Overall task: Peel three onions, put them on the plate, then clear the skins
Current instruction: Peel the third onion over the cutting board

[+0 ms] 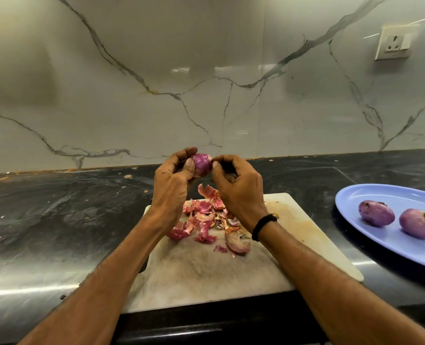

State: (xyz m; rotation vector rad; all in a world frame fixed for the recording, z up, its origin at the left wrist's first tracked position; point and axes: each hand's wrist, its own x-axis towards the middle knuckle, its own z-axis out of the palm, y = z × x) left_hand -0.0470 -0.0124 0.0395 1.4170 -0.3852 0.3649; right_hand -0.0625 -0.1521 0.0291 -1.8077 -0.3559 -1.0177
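A purple onion (202,164) is held up above the white cutting board (293,220). My left hand (173,183) grips it from the left, thumb and fingers curled round it. My right hand (236,188) has its curled fingertips pinching at the onion's right side. A heap of pink and brown onion skins (206,220) lies on the board under my hands. Two peeled onions, one to the left (376,212) and one to the right (419,224), sit on the blue plate (381,192) at the right.
The board lies on a dark stone counter (57,207) with small skin flecks near the back edge. A marble-patterned wall stands behind, with a wall socket (394,43) at the upper right. The counter's front edge runs just under the board.
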